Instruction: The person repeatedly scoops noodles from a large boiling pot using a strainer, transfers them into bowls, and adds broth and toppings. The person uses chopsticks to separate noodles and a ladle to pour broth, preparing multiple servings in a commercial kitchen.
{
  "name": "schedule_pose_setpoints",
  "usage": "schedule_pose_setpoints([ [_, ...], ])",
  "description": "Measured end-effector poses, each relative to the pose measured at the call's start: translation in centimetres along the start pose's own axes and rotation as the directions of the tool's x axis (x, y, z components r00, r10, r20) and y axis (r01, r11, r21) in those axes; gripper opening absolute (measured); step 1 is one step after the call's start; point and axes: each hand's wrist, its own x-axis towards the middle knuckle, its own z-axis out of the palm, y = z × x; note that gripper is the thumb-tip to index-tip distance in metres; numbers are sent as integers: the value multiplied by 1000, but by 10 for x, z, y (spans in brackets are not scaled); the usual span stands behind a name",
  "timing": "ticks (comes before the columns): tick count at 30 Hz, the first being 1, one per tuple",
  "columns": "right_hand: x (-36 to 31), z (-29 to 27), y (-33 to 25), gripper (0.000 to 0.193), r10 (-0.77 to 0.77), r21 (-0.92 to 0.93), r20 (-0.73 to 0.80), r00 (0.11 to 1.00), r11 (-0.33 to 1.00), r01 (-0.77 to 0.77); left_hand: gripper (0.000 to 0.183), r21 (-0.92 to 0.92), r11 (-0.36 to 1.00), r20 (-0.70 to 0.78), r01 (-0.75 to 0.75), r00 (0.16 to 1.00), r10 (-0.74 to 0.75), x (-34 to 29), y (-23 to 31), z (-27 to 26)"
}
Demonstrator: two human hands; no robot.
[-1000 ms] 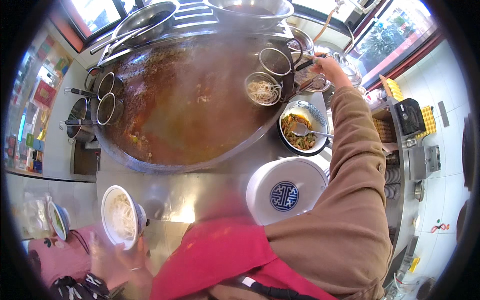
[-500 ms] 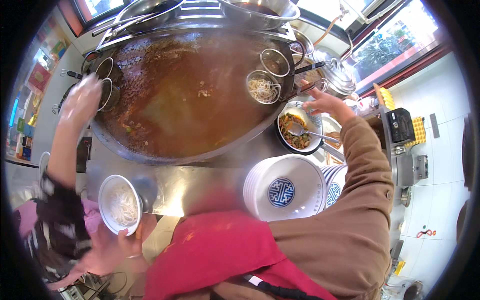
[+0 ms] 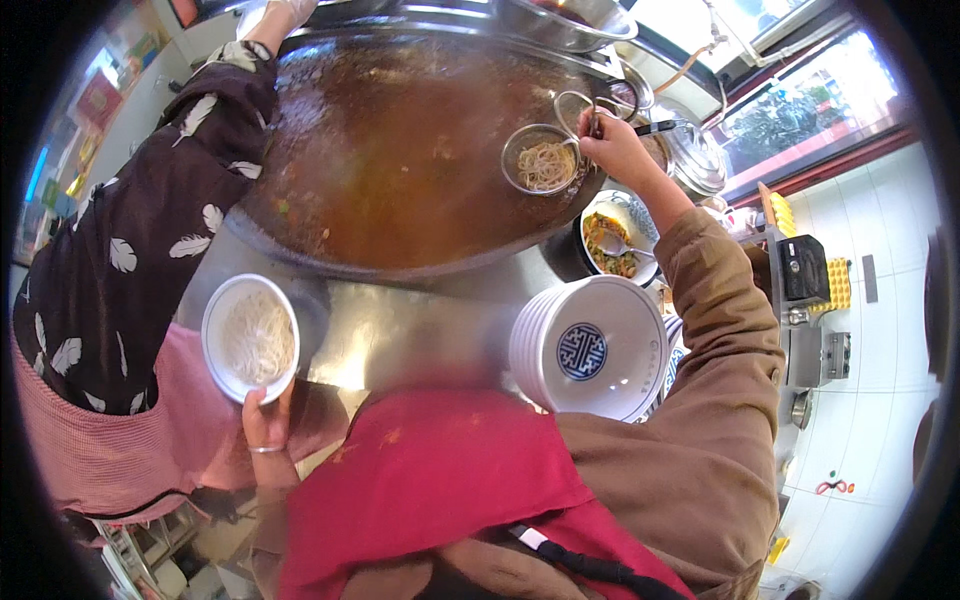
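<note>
My left hand (image 3: pixel 266 428), with a bracelet at the wrist, grips the lower rim of a white bowl (image 3: pixel 222 372) of pale noodles (image 3: pixel 258 335). The bowl is over the steel counter's left part. At the right edge of the big pan, my right hand (image 3: pixel 615 152) is closed around the handle of a noodle strainer (image 3: pixel 514 182). More noodles (image 3: pixel 546 166) lie in its basket, over the reddish-brown broth (image 3: pixel 400 170). A second strainer ring (image 3: pixel 562 104) shows just beyond it, partly behind my hand.
Left of me, a co-worker's dark feather-print sleeve (image 3: pixel 140 235) stretches past the pan, the hand (image 3: pixel 292 10) at the top edge. Stacked white bowls (image 3: pixel 625 345) stand before me on the right. Behind them sits a bowl of chopped vegetables (image 3: pixel 612 262) with a spoon. A metal basin (image 3: pixel 565 25) stands beyond the pan.
My right hand, with fingers apart before, has closed on the strainer handle. The co-worker's arm has swung from the left strainers to the far side. My left hand still holds the bowl.
</note>
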Motion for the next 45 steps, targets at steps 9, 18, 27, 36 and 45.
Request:
schedule_pose_setpoints([
  [9,3,46,2,9,-272,-17,228,935,959,283,52,-163,984,168,74,985,-47,-17,-18,-32],
  [18,24,49,12,13,175,-37,16,984,984,-174,33,534,770,119,349,871,-477,50,43,138],
  [27,27,40,2,5,281,283,46,959,917,-282,35,893,448,366,-49,658,-658,118,63,211],
  [36,9,69,-15,9,-198,-84,-36,979,977,195,40,669,693,157,270,859,-487,-37,-60,-17],
  [45,-1,68,-12,10,-169,-87,77,983,981,176,43,734,609,89,301,846,-525,-35,-57,22],
])
